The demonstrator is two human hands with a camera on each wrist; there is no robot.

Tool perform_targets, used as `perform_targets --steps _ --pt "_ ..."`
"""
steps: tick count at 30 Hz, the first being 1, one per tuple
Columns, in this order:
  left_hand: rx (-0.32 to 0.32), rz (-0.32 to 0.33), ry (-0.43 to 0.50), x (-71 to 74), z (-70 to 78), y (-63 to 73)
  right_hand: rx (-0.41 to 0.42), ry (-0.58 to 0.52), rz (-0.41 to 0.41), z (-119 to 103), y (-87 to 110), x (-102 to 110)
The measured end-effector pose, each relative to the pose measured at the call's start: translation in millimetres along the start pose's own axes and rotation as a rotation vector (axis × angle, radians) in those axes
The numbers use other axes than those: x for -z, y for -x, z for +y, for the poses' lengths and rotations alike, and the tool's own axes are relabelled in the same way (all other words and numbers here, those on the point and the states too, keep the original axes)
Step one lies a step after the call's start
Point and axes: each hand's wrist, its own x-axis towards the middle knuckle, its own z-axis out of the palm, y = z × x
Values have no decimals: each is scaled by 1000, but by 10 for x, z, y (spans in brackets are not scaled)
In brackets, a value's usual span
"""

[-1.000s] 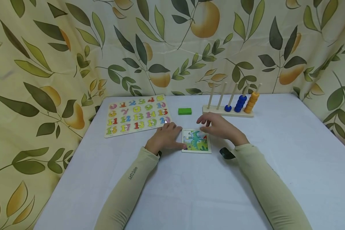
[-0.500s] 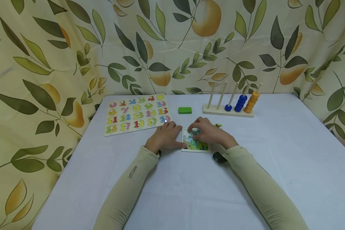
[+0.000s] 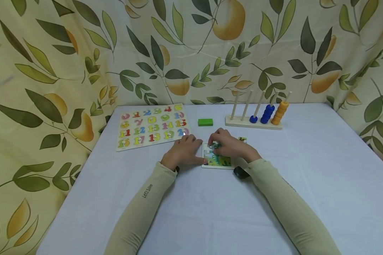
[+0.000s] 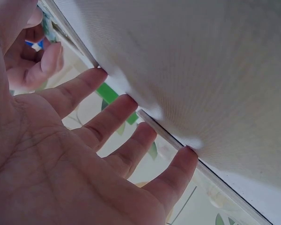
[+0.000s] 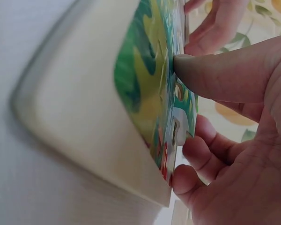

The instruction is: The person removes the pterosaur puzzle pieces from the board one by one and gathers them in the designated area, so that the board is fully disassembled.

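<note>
A small dinosaur jigsaw puzzle (image 3: 221, 161) lies in its pale frame on the white table. My left hand (image 3: 184, 151) rests at its left side, thumb on the lower left corner and fingers stretched out past the frame. Over the puzzle's upper part, my right hand (image 3: 229, 144) pinches a puzzle piece (image 5: 186, 108); in the right wrist view this piece is tilted up from the picture. Most of the puzzle's upper right is hidden by that hand. Another puzzle piece (image 3: 242, 139) lies just behind the right hand.
Left of the hands lies a number board (image 3: 151, 126); its lower right corner is near my left fingertips. A green block (image 3: 205, 122) sits behind the puzzle. A bead counting stand (image 3: 253, 123) with upright pegs stands at the back right. Behind the table hangs a leaf-patterned curtain (image 3: 191, 53).
My right hand has moved left from the puzzle's upper right edge onto its upper part and now pinches a piece. The loose piece behind it has come into view. My left hand stays put.
</note>
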Motion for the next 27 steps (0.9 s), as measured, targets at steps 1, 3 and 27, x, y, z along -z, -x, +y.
perform_targets --steps 1,3,27 --pt "0 3 -5 -2 -1 -1 4 0 1 3 -1 3" --pt "-1 9 -6 -3 -2 -2 17 -2 1 10 -2 11" --pt "9 8 1 -29 -23 -16 -78 -126 64 122 96 215"
